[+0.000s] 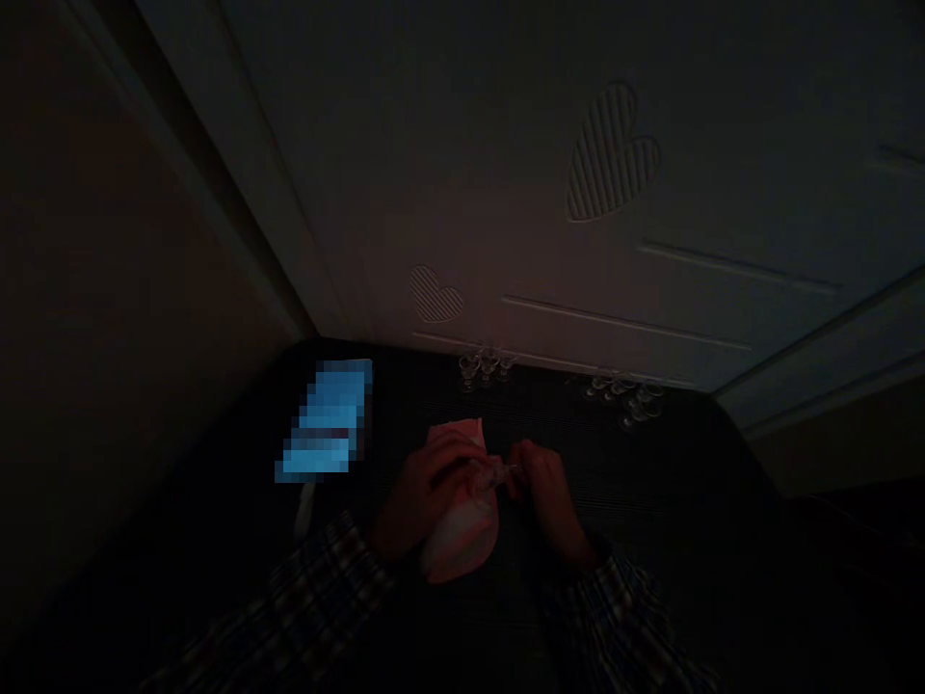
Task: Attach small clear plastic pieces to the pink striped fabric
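The picture is very dark. A small clear stemmed glass (490,474) lies sideways between my two hands. My left hand (423,492) is curled around its bowl end, with a pink cloth (466,545) under and against the fingers. The cloth hangs down toward me and also shows above the hand. My right hand (547,493) is closed, its fingertips pinching the thin stem end of the glass. Reddish material shows beside those fingertips; whether it is the same cloth I cannot tell.
A lit phone-like screen (325,424), pixelated, stands on the dark table (621,520) at left, a pale strip (304,508) below it. Several small stemmed glasses (488,364) stand at the back, with another group (640,400) farther right. A pale panel (506,212) with heart reliefs rises behind.
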A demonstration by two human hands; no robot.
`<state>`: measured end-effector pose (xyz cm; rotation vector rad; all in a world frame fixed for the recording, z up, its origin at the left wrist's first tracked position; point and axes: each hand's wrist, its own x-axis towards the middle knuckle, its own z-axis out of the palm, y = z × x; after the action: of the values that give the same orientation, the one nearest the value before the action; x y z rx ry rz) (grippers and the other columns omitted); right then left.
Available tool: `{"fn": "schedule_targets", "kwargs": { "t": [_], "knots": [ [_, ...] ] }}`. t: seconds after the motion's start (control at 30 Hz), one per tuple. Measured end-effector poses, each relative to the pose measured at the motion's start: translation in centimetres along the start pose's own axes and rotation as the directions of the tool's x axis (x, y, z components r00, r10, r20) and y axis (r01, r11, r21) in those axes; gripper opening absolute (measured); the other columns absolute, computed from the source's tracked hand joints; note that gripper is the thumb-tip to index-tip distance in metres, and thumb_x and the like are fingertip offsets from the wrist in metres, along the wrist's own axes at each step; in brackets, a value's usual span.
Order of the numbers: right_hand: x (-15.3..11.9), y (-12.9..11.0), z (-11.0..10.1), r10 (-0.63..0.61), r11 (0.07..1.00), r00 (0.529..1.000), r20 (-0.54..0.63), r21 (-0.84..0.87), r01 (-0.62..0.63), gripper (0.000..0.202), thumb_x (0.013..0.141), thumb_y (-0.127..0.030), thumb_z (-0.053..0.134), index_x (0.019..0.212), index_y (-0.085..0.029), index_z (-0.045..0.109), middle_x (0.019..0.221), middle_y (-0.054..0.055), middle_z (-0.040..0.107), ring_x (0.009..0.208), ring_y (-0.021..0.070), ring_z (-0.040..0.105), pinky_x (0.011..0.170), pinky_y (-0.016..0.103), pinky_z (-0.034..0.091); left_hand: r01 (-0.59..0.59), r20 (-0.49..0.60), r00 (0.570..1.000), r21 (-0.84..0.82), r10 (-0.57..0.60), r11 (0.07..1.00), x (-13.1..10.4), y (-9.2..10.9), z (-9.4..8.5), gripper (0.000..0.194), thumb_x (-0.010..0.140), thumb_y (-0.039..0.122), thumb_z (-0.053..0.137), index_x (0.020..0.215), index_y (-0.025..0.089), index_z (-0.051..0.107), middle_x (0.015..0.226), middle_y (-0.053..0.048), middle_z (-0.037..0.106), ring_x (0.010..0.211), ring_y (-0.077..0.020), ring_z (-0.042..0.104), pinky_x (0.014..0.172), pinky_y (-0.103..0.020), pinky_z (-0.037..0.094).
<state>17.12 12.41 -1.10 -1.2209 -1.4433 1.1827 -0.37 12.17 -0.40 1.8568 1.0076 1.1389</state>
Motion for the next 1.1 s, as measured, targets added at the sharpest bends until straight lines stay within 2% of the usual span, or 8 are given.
{"fn": "schedule_targets", "kwargs": {
  "t": [0.3,0.43,0.67,0.8,0.97,1.1],
  "knots": [
    [-0.2,-0.4,-0.2,-0.043,0.998,0.999,-0.021,-0.045,0.042,0.044,0.090,-0.035,0.030,0.051,-0.018,0.044,0.048,-0.004,0.041,0.047,0.0090,0.039,0.050,0.023,0.029,0.058,-0.020,0.998,-0.052,-0.059,0.997,0.0,0.5,-0.1,0.018,0.086,0.020,0.047,0.096,0.019,0.062,0.098,-0.005,0.065,0.096,-0.0182,0.057,0.085,-0.032,0.044],
    [-0.3,-0.4,-0.4,-0.069,0.990,0.996,-0.047,-0.128,0.062,0.042,0.090,-0.034,0.031,0.053,-0.018,0.044,0.050,-0.003,0.040,0.048,0.0094,0.039,0.049,0.023,0.028,0.027,0.011,1.000,-0.068,-0.026,0.997,0.1,0.8,0.1,0.021,0.087,0.021,0.045,0.100,0.019,0.061,0.100,-0.005,0.063,0.097,-0.0177,0.056,0.086,-0.032,0.044],
    [-0.7,-0.8,-0.2,-0.186,0.929,0.982,-0.009,-0.326,0.173,0.034,0.085,-0.026,0.040,0.052,-0.018,0.041,0.050,-0.004,0.038,0.048,0.0094,0.038,0.050,0.024,0.024,0.004,0.094,0.996,-0.007,-0.003,1.000,-0.2,0.3,0.7,0.026,0.082,0.017,0.050,0.108,0.020,0.056,0.106,-0.006,0.059,0.100,-0.0183,0.053,0.088,-0.033,0.043],
    [-0.6,-0.9,-0.2,-0.185,0.924,0.983,-0.020,-0.344,0.167,0.035,0.086,-0.027,0.039,0.052,-0.018,0.041,0.049,-0.004,0.038,0.048,0.0090,0.038,0.049,0.024,0.024,0.005,0.117,0.993,-0.003,-0.004,1.000,-0.1,0.5,0.6,0.030,0.078,0.013,0.054,0.108,0.020,0.054,0.107,-0.005,0.058,0.102,-0.0187,0.052,0.089,-0.033,0.041],
    [-0.3,-0.3,-0.2,-0.160,0.947,0.987,-0.031,-0.289,0.144,0.038,0.089,-0.028,0.034,0.053,-0.018,0.041,0.050,-0.004,0.039,0.048,0.0089,0.039,0.049,0.023,0.026,0.044,0.050,0.998,-0.026,-0.043,0.999,-0.1,0.7,0.6,0.024,0.080,0.017,0.053,0.104,0.020,0.057,0.104,-0.005,0.060,0.101,-0.0193,0.053,0.089,-0.034,0.042],
    [-0.3,-0.3,0.0,-0.123,0.946,0.992,0.001,-0.301,0.118,0.038,0.090,-0.027,0.033,0.055,-0.017,0.042,0.051,-0.004,0.040,0.049,0.0086,0.039,0.049,0.022,0.026,0.086,-0.062,0.994,-0.109,-0.093,0.990,-0.3,-0.2,0.8,0.027,0.080,0.021,0.055,0.107,0.021,0.055,0.117,-0.008,0.055,0.110,-0.0226,0.050,0.094,-0.038,0.039]
  ]
}}
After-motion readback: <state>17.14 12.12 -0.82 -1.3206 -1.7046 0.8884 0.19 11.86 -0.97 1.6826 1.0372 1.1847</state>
